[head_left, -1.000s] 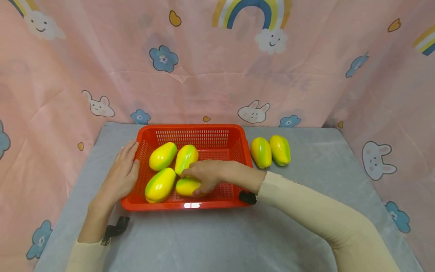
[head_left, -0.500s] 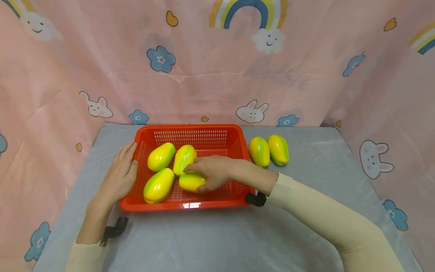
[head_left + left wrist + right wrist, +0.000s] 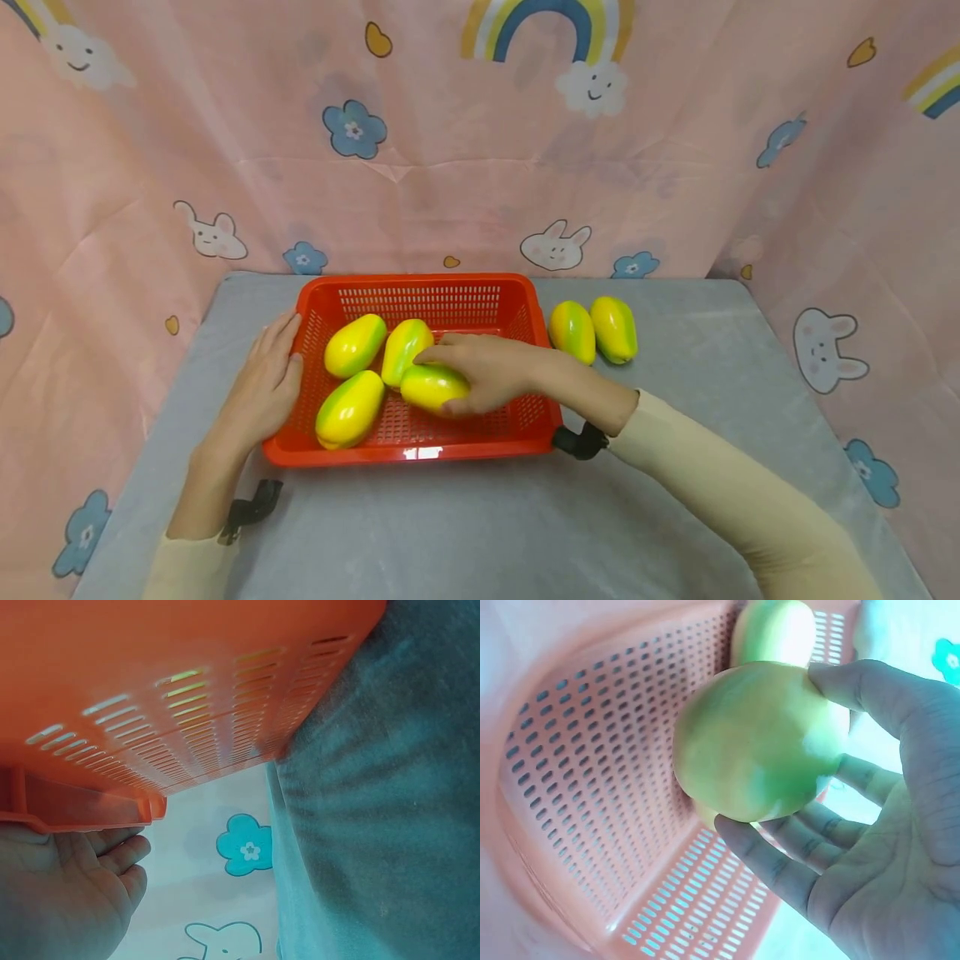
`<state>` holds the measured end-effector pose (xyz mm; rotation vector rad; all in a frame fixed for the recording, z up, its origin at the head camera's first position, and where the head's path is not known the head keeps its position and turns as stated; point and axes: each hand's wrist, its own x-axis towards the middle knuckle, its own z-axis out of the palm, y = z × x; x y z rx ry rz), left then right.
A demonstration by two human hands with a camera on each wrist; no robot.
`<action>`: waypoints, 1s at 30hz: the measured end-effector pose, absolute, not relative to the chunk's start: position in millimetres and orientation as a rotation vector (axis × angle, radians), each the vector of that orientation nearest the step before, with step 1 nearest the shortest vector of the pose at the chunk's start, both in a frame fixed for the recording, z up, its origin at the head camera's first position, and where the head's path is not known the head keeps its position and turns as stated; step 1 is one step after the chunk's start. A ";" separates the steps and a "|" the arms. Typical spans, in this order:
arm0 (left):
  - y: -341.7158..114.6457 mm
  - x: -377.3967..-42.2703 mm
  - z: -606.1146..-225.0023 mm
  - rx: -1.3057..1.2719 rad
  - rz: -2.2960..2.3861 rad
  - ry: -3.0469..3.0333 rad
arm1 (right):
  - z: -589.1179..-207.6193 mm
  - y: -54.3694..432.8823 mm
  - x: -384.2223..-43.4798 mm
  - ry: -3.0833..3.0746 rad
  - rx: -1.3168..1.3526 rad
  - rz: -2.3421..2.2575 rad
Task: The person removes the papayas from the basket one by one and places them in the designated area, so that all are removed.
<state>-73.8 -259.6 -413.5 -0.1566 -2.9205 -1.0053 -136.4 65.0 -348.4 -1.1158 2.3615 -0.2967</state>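
In the head view my right hand (image 3: 487, 371) grips a yellow-green papaya (image 3: 433, 388) above the floor of the red basket (image 3: 420, 451). The right wrist view shows the thumb and fingers around this papaya (image 3: 757, 742). Three more papayas lie in the basket's left half: one papaya (image 3: 356, 346) at the back, another papaya (image 3: 407, 350) beside the held one, and a third papaya (image 3: 349, 410) in front. My left hand (image 3: 262, 383) rests along the basket's left rim with its fingers extended. In the left wrist view its fingers (image 3: 124, 859) touch the underside of the rim.
Two papayas, the nearer papaya (image 3: 572, 332) and the farther papaya (image 3: 614, 330), lie on the grey cloth (image 3: 697, 358) right of the basket. A pink patterned curtain (image 3: 442, 192) stands behind and at both sides. Black wrist mounts (image 3: 581, 440) sit on both wrists.
My right hand has lifted the papaya and moved it slightly right and back within the basket. The left hand stays at the rim. The view has shifted a little.
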 end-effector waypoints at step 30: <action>-261.8 -74.9 -413.8 -0.179 -1.011 -2.898 | -337.8 97.4 -136.7 2.419 -1.142 -0.813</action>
